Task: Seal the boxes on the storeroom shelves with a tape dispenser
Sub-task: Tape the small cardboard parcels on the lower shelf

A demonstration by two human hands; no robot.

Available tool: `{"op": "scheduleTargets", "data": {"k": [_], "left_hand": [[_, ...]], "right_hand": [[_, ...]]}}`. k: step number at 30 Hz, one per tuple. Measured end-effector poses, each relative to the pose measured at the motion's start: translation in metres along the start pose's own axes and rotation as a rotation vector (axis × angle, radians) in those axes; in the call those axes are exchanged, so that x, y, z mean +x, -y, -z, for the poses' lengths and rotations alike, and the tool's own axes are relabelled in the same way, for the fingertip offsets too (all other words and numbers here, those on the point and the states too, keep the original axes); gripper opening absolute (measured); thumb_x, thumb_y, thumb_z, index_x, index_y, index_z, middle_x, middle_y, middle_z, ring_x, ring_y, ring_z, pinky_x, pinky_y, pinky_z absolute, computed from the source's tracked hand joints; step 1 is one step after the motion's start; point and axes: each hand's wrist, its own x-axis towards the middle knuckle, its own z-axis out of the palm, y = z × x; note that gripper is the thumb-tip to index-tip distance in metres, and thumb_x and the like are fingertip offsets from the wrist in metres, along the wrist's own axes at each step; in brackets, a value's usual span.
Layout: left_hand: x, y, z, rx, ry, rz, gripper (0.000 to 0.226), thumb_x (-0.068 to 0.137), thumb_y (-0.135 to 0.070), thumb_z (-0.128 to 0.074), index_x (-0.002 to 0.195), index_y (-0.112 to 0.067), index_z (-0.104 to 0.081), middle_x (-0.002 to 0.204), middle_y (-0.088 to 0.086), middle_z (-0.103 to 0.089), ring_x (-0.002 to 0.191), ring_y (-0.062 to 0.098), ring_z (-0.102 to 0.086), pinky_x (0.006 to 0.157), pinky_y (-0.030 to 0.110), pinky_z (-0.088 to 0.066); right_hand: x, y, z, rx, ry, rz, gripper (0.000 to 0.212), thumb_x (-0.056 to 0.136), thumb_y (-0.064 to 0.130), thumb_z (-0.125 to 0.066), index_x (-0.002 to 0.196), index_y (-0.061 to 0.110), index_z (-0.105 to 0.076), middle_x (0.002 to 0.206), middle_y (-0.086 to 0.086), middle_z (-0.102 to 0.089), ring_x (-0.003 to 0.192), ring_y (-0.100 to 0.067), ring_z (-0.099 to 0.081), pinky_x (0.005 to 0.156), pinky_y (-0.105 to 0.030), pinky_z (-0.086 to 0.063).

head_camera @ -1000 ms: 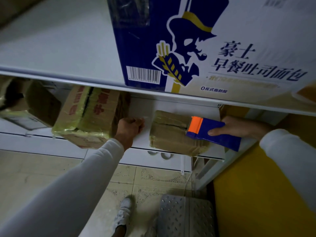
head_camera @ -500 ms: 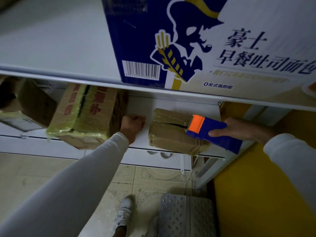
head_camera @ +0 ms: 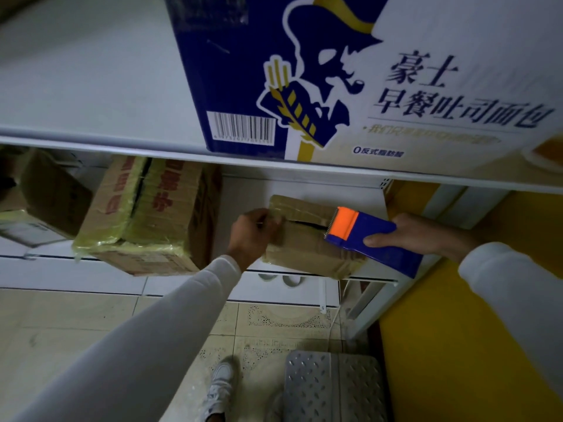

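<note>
A small brown cardboard box (head_camera: 307, 245) wrapped in tape lies on the lower white shelf (head_camera: 240, 196), a dark slit along its top seam. My right hand (head_camera: 417, 236) grips a blue tape dispenser (head_camera: 371, 239) whose orange toothed head (head_camera: 344, 222) rests on the box top at the slit's right end. My left hand (head_camera: 251, 236) is at the box's left edge, fingers curled and pinching what looks like a strip of clear tape against the box top.
A large blue and white printed carton (head_camera: 365, 80) fills the upper shelf (head_camera: 76, 86). On the lower shelf's left stand a taped carton with red print (head_camera: 146, 214) and another brown box (head_camera: 45, 199). A yellow wall (head_camera: 457, 330), a metal step (head_camera: 332, 388) and my shoe (head_camera: 221, 382) lie below.
My left hand moved right from the bare shelf onto the small box's left edge. The right hand and the dispenser stayed on the box top.
</note>
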Motion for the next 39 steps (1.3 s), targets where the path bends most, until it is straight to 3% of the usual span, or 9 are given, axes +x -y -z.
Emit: {"op": "scheduleTargets", "data": {"k": [3, 8, 13, 17, 24, 27, 34, 36, 39], "left_hand": [[-0.003, -0.003, -0.001, 0.014, -0.017, -0.023, 0.016, 0.093, -0.019, -0.057, 0.083, -0.02, -0.069, 0.076, -0.005, -0.066, 0.074, 0.013, -0.061, 0.061, 0.011, -0.044], [0.007, 0.001, 0.031, 0.198, -0.03, 0.025, 0.03, 0.097, -0.021, -0.054, 0.125, -0.013, -0.059, 0.115, 0.011, -0.064, 0.106, 0.029, -0.061, 0.094, 0.038, -0.05], [0.01, -0.01, 0.015, 0.568, 0.111, -0.564, 0.044, 0.101, -0.029, -0.043, 0.143, -0.018, -0.042, 0.153, 0.009, -0.035, 0.141, 0.025, -0.031, 0.115, 0.038, -0.023], [0.025, 0.01, -0.004, 0.931, 0.201, -0.543, 0.051, 0.103, -0.041, -0.019, 0.152, -0.026, -0.018, 0.16, 0.002, -0.014, 0.148, 0.02, -0.008, 0.119, 0.036, -0.001], [0.031, 0.015, -0.006, 0.984, 0.202, -0.549, 0.058, 0.099, -0.048, -0.004, 0.153, -0.028, -0.013, 0.161, 0.001, -0.01, 0.148, 0.02, -0.006, 0.119, 0.037, -0.001], [0.029, 0.013, -0.005, 0.981, 0.205, -0.542, 0.055, 0.101, -0.046, -0.01, 0.153, -0.027, -0.015, 0.161, 0.002, -0.011, 0.148, 0.021, -0.008, 0.12, 0.038, -0.003], [0.025, 0.014, -0.007, 0.999, 0.196, -0.556, 0.056, 0.099, -0.046, -0.007, 0.152, -0.031, -0.002, 0.162, 0.004, -0.003, 0.149, 0.023, -0.001, 0.12, 0.039, -0.002], [0.021, 0.013, -0.009, 0.937, 0.263, -0.633, 0.06, 0.101, -0.036, -0.031, 0.151, -0.037, 0.003, 0.162, 0.004, 0.003, 0.148, 0.024, 0.002, 0.12, 0.041, -0.004], [0.017, 0.01, -0.009, 0.805, 0.386, -0.77, 0.065, 0.096, -0.016, -0.054, 0.151, -0.033, -0.022, 0.161, 0.002, -0.007, 0.148, 0.023, -0.008, 0.12, 0.038, -0.012]], "right_hand": [[-0.005, 0.006, -0.008, 0.026, -0.004, -0.006, 0.038, 0.075, 0.054, -0.076, 0.076, 0.017, -0.065, 0.064, 0.0, -0.071, 0.058, -0.012, -0.069, 0.061, -0.027, -0.046], [0.001, 0.024, -0.041, 0.064, 0.002, 0.037, 0.043, 0.077, 0.057, -0.075, 0.089, 0.016, -0.07, 0.074, 0.0, -0.075, 0.065, -0.012, -0.071, 0.058, -0.023, -0.048], [0.007, 0.035, -0.051, 0.02, 0.016, 0.047, 0.041, 0.078, 0.059, -0.074, 0.086, 0.019, -0.067, 0.065, 0.007, -0.072, 0.058, -0.005, -0.068, 0.054, -0.02, -0.046], [0.002, 0.028, -0.048, 0.035, 0.017, 0.059, 0.042, 0.077, 0.059, -0.074, 0.085, 0.017, -0.069, 0.069, 0.003, -0.073, 0.064, -0.011, -0.069, 0.059, -0.023, -0.046], [-0.036, -0.016, -0.007, 0.043, 0.064, -0.013, 0.042, 0.066, 0.063, -0.071, 0.07, 0.021, -0.069, 0.063, 0.002, -0.069, 0.058, -0.01, -0.066, 0.056, -0.021, -0.044], [-0.053, -0.036, 0.001, 0.081, 0.081, -0.074, 0.033, 0.066, 0.058, -0.071, 0.052, 0.028, -0.067, 0.056, 0.004, -0.065, 0.05, -0.008, -0.062, 0.048, -0.016, -0.042], [-0.053, -0.044, -0.013, 0.059, 0.002, -0.135, 0.037, 0.073, 0.055, -0.075, 0.065, 0.02, -0.068, 0.061, 0.002, -0.069, 0.055, -0.009, -0.066, 0.051, -0.018, -0.044], [-0.043, -0.043, -0.028, 0.019, -0.037, -0.136, 0.042, 0.077, 0.055, -0.075, 0.078, 0.014, -0.072, 0.071, -0.002, -0.073, 0.064, -0.013, -0.07, 0.058, -0.021, -0.046], [-0.03, -0.037, -0.046, -0.004, -0.083, -0.147, 0.053, 0.077, 0.057, -0.075, 0.09, 0.007, -0.074, 0.085, -0.01, -0.075, 0.079, -0.023, -0.072, 0.065, -0.028, -0.047]]}}
